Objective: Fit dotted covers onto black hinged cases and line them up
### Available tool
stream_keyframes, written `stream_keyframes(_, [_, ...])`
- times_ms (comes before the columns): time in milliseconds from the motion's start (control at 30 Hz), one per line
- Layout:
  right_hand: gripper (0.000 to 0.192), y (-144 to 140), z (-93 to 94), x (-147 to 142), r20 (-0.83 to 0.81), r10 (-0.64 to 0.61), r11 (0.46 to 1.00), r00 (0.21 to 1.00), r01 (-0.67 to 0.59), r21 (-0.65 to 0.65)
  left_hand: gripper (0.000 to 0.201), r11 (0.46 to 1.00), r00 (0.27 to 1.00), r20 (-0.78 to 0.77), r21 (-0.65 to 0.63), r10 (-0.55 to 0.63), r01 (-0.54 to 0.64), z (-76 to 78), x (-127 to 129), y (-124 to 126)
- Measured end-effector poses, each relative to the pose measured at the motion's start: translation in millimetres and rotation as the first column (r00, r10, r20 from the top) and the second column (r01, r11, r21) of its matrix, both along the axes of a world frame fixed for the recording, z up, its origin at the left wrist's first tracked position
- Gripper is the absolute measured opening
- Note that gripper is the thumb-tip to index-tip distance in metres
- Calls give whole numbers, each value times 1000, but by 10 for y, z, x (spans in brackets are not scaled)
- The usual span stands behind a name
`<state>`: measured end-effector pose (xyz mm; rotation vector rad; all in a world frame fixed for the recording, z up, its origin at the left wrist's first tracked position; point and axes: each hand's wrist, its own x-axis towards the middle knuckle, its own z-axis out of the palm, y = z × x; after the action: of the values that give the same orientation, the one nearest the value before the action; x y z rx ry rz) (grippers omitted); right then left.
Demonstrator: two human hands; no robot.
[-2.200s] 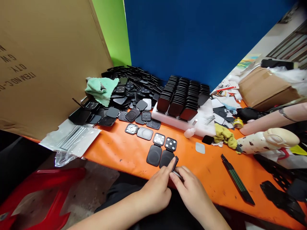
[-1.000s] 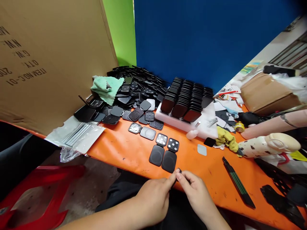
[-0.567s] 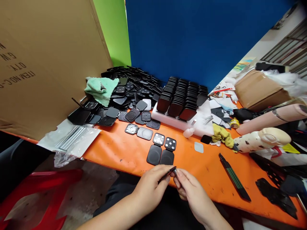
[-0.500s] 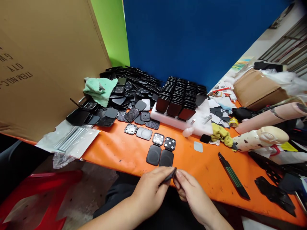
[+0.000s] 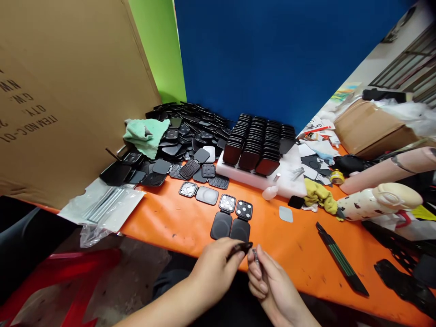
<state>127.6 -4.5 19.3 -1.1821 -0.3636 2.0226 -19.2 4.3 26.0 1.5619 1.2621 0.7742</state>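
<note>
My left hand [image 5: 214, 270] pinches a small flat black case part [image 5: 240, 248] by its edge, held over the near edge of the orange table [image 5: 170, 218]. My right hand [image 5: 269, 284] is right beside it, holding a thin metal pin [image 5: 255, 258] between thumb and fingers, its tip close to the black part. Just beyond my hands lie two opened black cases [image 5: 231, 220] side by side, lids flat, one showing white dots inside. A third opened case [image 5: 199, 192] lies further left.
A pile of loose black cases [image 5: 184, 131] with a green cloth [image 5: 145, 131] sits at the back left by a cardboard sheet [image 5: 68, 91]. Rows of closed cases [image 5: 259, 145] stand on white foam. A plastic bag [image 5: 102, 206], a yellow rag [image 5: 318, 195], a black tool [image 5: 342, 259] and another person's arm [image 5: 388, 170] are nearby.
My hands have drawn back from the two opened cases toward me. The black part stays in my left hand and the pin in my right has separated slightly from it.
</note>
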Motion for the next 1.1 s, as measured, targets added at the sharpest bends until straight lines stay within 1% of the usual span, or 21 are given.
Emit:
stream_keyframes(67, [41,13,43,-14,-2,77,997,997,-77,-8,17,977,981,115,-163,159,-140,-36,-1,68])
stream_keyframes(100, [41,17,65,-17,6,122,992,993,-121,-14,17,960,964,153,-214,217,-182,-49,1,85])
stream_keyframes(133, [40,19,86,-18,19,160,987,987,-160,-23,18,950,951,185,-242,247,-200,-57,5,89])
stream_keyframes(200, [41,13,122,-18,50,189,981,981,-187,-43,20,955,941,237,-232,240,-185,-57,19,61])
stream_keyframes(300, [43,-12,161,-17,70,160,984,985,-154,-85,20,981,955,239,-118,177,-152,-19,35,-23])
stream_keyframes(367, [42,-28,175,-8,39,134,982,990,-127,-138,21,991,972,197,19,130,-136,16,35,-69])
stream_keyframes(400, [40,-32,177,2,13,117,980,993,-114,-166,23,990,979,180,93,91,-110,32,32,-84])
stream_keyframes(467, [33,-33,173,37,-62,82,970,995,-94,-225,29,972,987,160,231,-10,-28,54,22,-104])
stream_keyframes(533, [25,-29,158,88,-176,58,949,983,-109,-295,36,943,984,147,330,-103,49,61,11,-117])
stream_keyframes(600, [20,-28,141,135,-301,39,919,953,-153,-364,42,914,979,134,397,-152,87,52,1,-129])
stream_keyframes(667, [21,-34,131,159,-370,5,901,929,-165,-401,47,887,975,119,447,-188,116,33,-4,-139])
stream_keyframes(733, [23,-45,127,156,-379,-23,896,925,-149,-418,51,873,971,113,469,-210,134,13,0,-144])
stream_keyframes(800, [27,-56,118,144,-363,-40,903,931,-123,-413,52,871,968,118,470,-221,142,4,21,-144])
stream_keyframes(867, [34,-63,93,154,-324,-29,925,946,-98,-368,48,870,962,147,473,-231,137,8,63,-138])
stream_keyframes(900, [38,-66,74,173,-280,-8,943,960,-85,-321,44,881,959,170,456,-225,126,11,92,-132])
stream_keyframes(933, [41,-69,51,202,-200,17,967,980,-67,-247,38,906,959,203,411,-197,99,12,126,-122])
stream_keyframes(967, [43,-72,26,239,-76,47,988,996,-57,-142,31,942,962,236,330,-138,55,7,162,-107])
stream_keyframes(1000, [43,-75,-1,282,89,68,998,994,-68,-8,24,975,963,263,221,-56,-4,-8,200,-85])
stream_keyframes(1033, [42,-79,-28,328,271,71,986,960,-109,129,18,992,958,284,101,38,-69,-36,238,-56])
stream_keyframes(1067, [38,-83,-55,373,444,50,955,895,-172,240,14,992,944,305,-11,122,-125,-78,277,-17])
stream_keyframes(1100, [35,-86,-81,414,583,28,919,812,-251,304,13,983,925,337,-97,178,-154,-134,316,32])
